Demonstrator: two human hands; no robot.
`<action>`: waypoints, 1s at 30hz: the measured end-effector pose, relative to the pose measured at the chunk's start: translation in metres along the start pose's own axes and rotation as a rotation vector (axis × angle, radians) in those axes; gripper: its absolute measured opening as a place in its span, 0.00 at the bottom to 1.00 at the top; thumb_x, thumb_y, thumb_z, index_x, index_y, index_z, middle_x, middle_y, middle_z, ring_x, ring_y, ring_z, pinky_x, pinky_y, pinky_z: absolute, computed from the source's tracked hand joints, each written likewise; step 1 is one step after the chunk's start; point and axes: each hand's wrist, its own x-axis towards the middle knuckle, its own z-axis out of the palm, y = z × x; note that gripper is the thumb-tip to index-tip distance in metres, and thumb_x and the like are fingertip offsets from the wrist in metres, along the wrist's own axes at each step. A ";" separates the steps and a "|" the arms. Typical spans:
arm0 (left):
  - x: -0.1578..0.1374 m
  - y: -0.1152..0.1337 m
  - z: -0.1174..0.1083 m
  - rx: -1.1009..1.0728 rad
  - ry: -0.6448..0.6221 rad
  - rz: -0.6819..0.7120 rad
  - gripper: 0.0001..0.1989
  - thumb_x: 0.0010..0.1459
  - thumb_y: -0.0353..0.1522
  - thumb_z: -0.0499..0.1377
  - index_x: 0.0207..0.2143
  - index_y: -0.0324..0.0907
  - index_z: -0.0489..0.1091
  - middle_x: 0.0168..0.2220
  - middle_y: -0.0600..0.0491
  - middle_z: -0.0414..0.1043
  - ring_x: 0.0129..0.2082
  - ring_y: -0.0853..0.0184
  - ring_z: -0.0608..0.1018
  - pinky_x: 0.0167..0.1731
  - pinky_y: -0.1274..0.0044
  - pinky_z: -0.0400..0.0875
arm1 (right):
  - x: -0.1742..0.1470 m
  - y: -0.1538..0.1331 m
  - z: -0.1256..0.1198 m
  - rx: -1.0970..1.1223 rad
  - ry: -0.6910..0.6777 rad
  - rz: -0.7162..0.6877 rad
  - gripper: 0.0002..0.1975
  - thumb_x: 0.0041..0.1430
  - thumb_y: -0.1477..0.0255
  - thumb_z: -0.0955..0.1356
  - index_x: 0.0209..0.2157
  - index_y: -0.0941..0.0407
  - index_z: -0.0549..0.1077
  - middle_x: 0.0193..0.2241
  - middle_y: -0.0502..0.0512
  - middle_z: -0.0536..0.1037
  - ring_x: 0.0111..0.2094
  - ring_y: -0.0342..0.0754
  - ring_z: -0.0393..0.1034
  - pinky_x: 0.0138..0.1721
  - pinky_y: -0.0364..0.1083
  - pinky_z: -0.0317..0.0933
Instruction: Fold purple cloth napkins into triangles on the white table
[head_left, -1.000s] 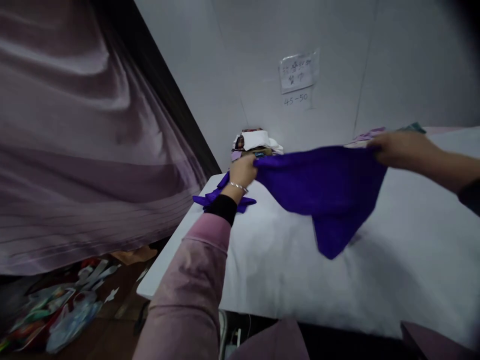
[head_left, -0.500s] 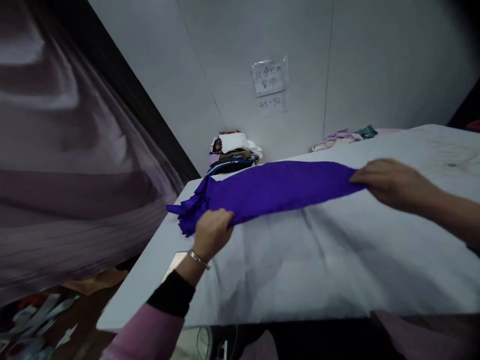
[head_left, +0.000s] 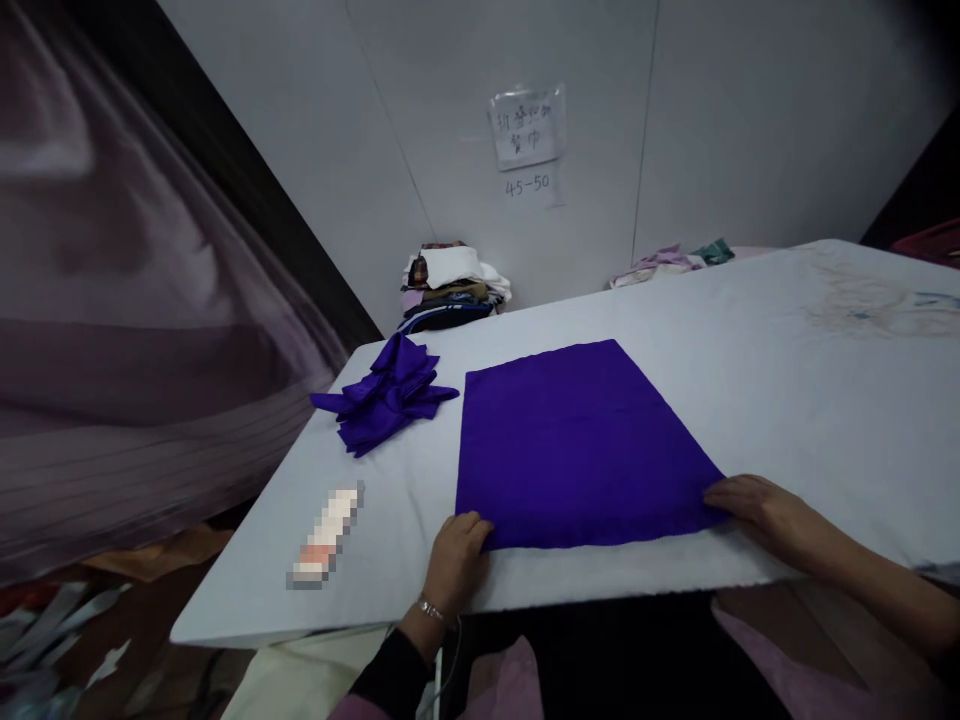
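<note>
Purple cloth lies spread flat before us on the white-covered worktop, its near edge just inside the worktop's own. Taking the cloth's middle as the dial's centre, with 12 pointing away from us, our left hand sits at 8 o'clock, fingers closed on the near left corner; a silvery bracelet circles that wrist. Our right hand, toward 4 o'clock, has its fingers together on the near right corner. Between 9 and 10 o'clock, just beside the cloth, we see a loose purple heap with pointed folds. A pixelated oblong lies between 8 and 9 o'clock; we cannot tell what it is. Near 11 o'clock stands a stack of folded fabrics, and at 1 o'clock lies a lilac bundle. Around 12, a handwritten sign hangs on our grey wall.
</note>
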 end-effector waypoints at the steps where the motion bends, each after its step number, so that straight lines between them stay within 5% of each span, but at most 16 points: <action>1: -0.006 0.001 -0.004 -0.013 -0.012 0.002 0.17 0.44 0.18 0.54 0.35 0.41 0.71 0.32 0.51 0.71 0.34 0.64 0.72 0.36 0.72 0.66 | -0.007 -0.002 -0.002 0.025 -0.019 0.019 0.17 0.55 0.75 0.60 0.39 0.51 0.78 0.37 0.54 0.80 0.38 0.53 0.75 0.39 0.52 0.71; 6: -0.020 -0.005 -0.034 -0.296 -0.269 0.010 0.10 0.51 0.32 0.61 0.38 0.44 0.72 0.34 0.54 0.73 0.33 0.67 0.75 0.34 0.75 0.69 | -0.020 -0.005 -0.025 0.180 -0.239 0.124 0.23 0.49 0.76 0.64 0.46 0.46 0.75 0.46 0.51 0.76 0.44 0.55 0.73 0.45 0.52 0.70; 10: 0.017 -0.015 -0.044 -0.423 -0.125 -0.074 0.15 0.58 0.43 0.55 0.43 0.45 0.70 0.41 0.52 0.74 0.42 0.66 0.75 0.44 0.74 0.69 | 0.027 -0.014 -0.033 0.302 -0.285 0.158 0.23 0.56 0.67 0.64 0.55 0.45 0.66 0.56 0.50 0.66 0.55 0.56 0.63 0.54 0.55 0.61; 15: 0.108 -0.001 -0.007 -0.245 -0.057 -0.017 0.25 0.59 0.43 0.52 0.55 0.40 0.63 0.60 0.45 0.58 0.61 0.58 0.59 0.59 0.64 0.53 | 0.130 -0.049 0.025 0.192 -0.185 0.050 0.30 0.62 0.55 0.58 0.61 0.54 0.58 0.63 0.58 0.51 0.64 0.56 0.41 0.61 0.59 0.43; 19: 0.146 0.000 0.025 -0.095 -0.164 -0.128 0.32 0.60 0.46 0.50 0.61 0.37 0.55 0.65 0.42 0.47 0.65 0.55 0.49 0.61 0.59 0.44 | 0.172 -0.040 0.067 0.061 -0.251 0.037 0.33 0.61 0.51 0.56 0.61 0.56 0.57 0.63 0.62 0.51 0.64 0.57 0.40 0.61 0.61 0.38; 22: 0.137 -0.025 0.032 -0.034 -0.184 -0.215 0.33 0.61 0.48 0.46 0.62 0.38 0.52 0.65 0.43 0.47 0.65 0.55 0.48 0.61 0.59 0.44 | 0.160 0.008 0.065 -0.029 -0.241 0.143 0.32 0.62 0.51 0.54 0.61 0.55 0.58 0.63 0.61 0.52 0.64 0.58 0.42 0.60 0.63 0.38; 26: 0.094 -0.083 0.027 0.054 -0.135 -0.383 0.29 0.62 0.44 0.47 0.61 0.37 0.54 0.64 0.42 0.49 0.64 0.53 0.52 0.58 0.55 0.50 | 0.097 0.082 0.039 -0.145 -0.155 0.355 0.31 0.62 0.53 0.54 0.60 0.54 0.59 0.62 0.62 0.54 0.63 0.60 0.45 0.58 0.66 0.42; 30: 0.031 -0.117 0.019 0.076 0.038 -0.328 0.22 0.60 0.35 0.48 0.53 0.33 0.64 0.57 0.37 0.62 0.59 0.54 0.63 0.56 0.61 0.60 | 0.021 0.099 0.017 -0.149 -0.029 0.422 0.27 0.63 0.57 0.55 0.59 0.54 0.61 0.60 0.61 0.59 0.61 0.61 0.49 0.57 0.62 0.48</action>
